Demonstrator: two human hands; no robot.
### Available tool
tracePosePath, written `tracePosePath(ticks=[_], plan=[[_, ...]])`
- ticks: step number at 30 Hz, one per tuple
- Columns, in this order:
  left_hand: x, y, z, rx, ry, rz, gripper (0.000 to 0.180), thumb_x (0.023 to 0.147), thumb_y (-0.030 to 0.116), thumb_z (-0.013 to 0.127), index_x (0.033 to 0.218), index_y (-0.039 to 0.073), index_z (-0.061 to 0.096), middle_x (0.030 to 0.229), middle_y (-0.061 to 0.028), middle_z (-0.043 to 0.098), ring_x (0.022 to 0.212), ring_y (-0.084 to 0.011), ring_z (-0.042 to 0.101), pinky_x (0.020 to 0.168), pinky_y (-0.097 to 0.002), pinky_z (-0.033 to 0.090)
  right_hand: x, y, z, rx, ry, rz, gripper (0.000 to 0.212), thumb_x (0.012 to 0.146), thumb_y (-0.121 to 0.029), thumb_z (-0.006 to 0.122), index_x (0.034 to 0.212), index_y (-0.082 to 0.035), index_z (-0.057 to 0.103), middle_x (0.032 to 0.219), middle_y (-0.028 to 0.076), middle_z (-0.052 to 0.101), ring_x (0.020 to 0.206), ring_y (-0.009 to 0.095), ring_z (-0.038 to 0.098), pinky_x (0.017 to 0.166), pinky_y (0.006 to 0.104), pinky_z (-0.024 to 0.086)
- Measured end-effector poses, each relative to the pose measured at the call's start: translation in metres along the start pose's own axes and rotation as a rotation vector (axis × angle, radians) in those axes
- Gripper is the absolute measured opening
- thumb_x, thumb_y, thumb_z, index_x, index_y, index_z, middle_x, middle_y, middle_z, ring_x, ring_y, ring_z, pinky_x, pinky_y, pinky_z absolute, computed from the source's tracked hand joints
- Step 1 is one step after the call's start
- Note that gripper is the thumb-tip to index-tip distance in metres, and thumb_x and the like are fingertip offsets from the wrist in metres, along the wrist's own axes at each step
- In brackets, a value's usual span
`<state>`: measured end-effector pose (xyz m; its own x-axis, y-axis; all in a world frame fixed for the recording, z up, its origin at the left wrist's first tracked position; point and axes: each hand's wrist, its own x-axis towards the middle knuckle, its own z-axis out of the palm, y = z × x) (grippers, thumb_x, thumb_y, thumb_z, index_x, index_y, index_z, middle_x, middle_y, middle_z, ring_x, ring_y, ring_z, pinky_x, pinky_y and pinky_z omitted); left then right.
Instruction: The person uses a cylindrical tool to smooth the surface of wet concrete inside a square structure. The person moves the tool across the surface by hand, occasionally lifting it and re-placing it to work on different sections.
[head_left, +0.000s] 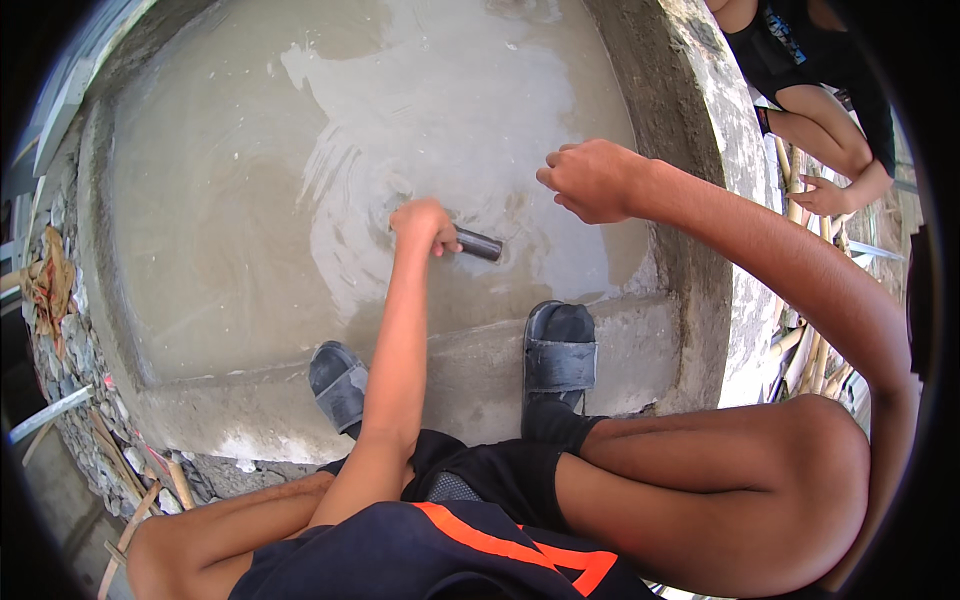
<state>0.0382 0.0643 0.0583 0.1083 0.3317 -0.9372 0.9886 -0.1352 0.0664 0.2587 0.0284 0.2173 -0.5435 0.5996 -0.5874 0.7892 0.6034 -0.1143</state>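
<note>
My left hand (425, 226) is closed around a short dark pipe (480, 244), low over murky grey-brown water (220, 220). The pipe's right end sticks out past my fingers, and ripples spread around it. My palm hides the rest of the pipe. To the right, my right hand (598, 182) is held above the water with its fingers curled in. Whatever those fingers may hold is hidden. The water lies in a shallow concrete basin (690, 130), at whose near ledge my sandals (560, 350) rest.
At the upper right a person in dark clothes (800, 60) crouches outside the basin wall, a hand (822, 196) low by some bamboo poles (800, 350). Rubble (75, 370) and a crumpled brown cloth (50, 285) lie along the left, with sticks (130, 530) below.
</note>
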Motion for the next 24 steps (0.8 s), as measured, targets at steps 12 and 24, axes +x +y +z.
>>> tracePosePath(ticks=[12, 24], plan=[[0.003, -0.019, 0.018, -0.163, -0.505, 0.128, 0.059, 0.08, 0.058, 0.063, 0.089, 0.0, 0.07, 0.085, -0.0093, 0.071, 0.073, -0.0133, 0.069, 0.057, -0.0213, 0.049, 0.001, 0.003, 0.004, 0.008, -0.058, 0.026, 0.019, 0.085, -0.016, 0.056, 0.093, 0.001, 0.061, 0.089, 0.018, 0.064, 0.087, 0.034, 0.063, 0.073, 0.0425, 0.051], [0.0, 0.006, -0.009, -0.649, 1.088, 0.284, 0.049, 0.078, 0.042, 0.068, 0.104, 0.0, 0.065, 0.095, -0.0154, 0.066, 0.094, -0.0294, 0.062, 0.079, -0.0411, 0.049, -0.004, 0.009, 0.011, 0.015, -0.053, 0.038, 0.018, 0.084, -0.016, 0.057, 0.086, 0.001, 0.063, 0.083, 0.018, 0.065, 0.083, 0.034, 0.064, 0.071, 0.0423, 0.052]])
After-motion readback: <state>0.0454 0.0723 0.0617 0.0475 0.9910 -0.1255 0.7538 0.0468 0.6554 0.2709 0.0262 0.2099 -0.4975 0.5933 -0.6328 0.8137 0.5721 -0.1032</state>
